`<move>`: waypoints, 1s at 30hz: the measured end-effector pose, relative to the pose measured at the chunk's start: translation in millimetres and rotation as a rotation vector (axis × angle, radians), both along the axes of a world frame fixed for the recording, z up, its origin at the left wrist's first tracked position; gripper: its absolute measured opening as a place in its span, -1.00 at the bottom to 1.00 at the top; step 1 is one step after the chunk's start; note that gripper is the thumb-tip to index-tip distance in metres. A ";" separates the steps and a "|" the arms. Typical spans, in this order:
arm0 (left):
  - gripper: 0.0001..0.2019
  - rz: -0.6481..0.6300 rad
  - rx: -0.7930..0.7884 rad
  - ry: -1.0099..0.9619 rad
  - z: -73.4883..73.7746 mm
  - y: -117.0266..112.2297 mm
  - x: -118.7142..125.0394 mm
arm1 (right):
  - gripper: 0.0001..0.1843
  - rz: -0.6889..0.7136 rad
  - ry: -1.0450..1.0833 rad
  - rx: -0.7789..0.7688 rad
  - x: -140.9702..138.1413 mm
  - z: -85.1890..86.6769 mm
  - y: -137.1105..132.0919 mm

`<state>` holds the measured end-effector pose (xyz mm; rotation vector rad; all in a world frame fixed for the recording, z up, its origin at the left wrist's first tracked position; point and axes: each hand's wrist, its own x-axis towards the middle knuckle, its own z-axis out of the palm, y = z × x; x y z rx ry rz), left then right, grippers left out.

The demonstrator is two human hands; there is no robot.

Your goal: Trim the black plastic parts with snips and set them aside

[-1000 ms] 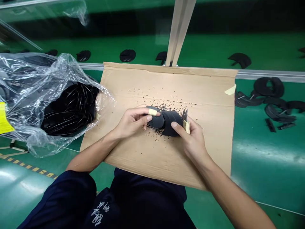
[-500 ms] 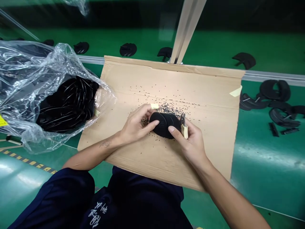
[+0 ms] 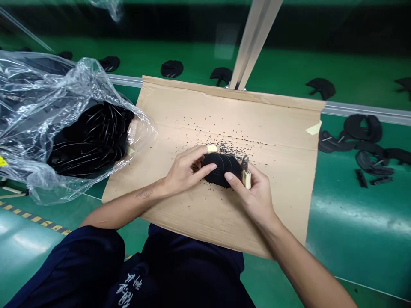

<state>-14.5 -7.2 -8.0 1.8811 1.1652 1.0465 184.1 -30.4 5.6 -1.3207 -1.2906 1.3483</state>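
Several flat black rounded parts point(image 3: 221, 170) lie overlapped like a fanned stack, held between my two hands above the cardboard. My left hand point(image 3: 183, 172) grips the left side, thumb on top, with pale tape round the index fingertip. Against the right side, my right hand point(image 3: 258, 192) presses its thumb on the parts. That same hand also holds a small metal cutting tool point(image 3: 245, 163), its jaws pointing away from me; most of its handle is hidden. Tiny black scraps point(image 3: 231, 147) are scattered on the cardboard around and beyond the parts.
The cardboard sheet point(image 3: 285, 171) lies under my hands. On the left, a clear plastic bag point(image 3: 77, 81) holds a heap of black parts point(image 3: 93, 141). More black parts point(image 3: 372, 160) lie on the green surface at right. An aluminium post point(image 3: 255, 42) rises behind the cardboard's far edge.
The black parts have shifted in my hands: their overlapping edges now show further apart and the top face is turned. Both hands keep their grip. The view has moved slightly.
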 end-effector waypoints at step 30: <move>-0.69 -0.161 0.260 0.108 -1.0 -5.5 -0.4 | -0.72 0.024 -0.165 0.201 3.3 -0.6 3.4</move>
